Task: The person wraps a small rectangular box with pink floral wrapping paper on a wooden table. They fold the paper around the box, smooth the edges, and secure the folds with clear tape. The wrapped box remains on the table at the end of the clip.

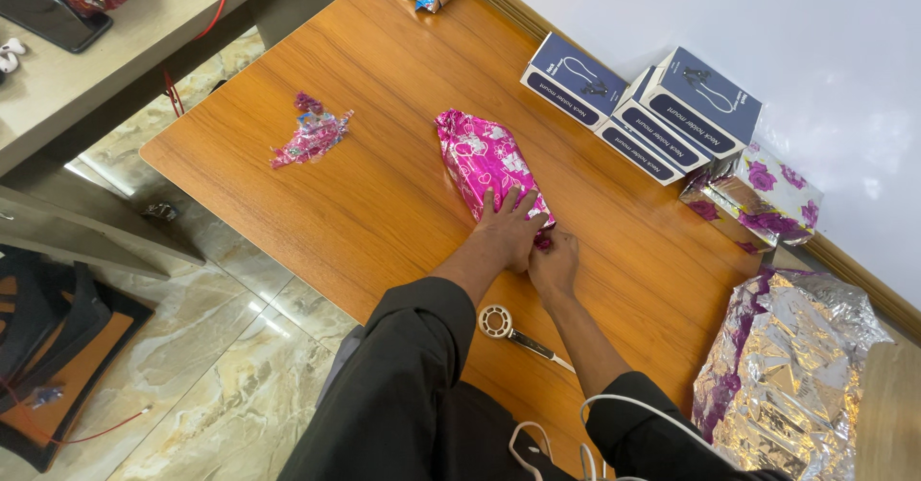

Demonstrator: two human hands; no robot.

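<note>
Your left hand (507, 224) presses flat on the pink floral parcel (487, 160); your right hand (554, 262) pinches its near end, boxes (641, 107) beyond.

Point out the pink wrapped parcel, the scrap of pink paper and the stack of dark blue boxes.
pink wrapped parcel (484, 160), head view, on its flowered top face.
scrap of pink paper (312, 136), head view, on its crumpled middle.
stack of dark blue boxes (662, 112), head view, on one box's side.
</note>
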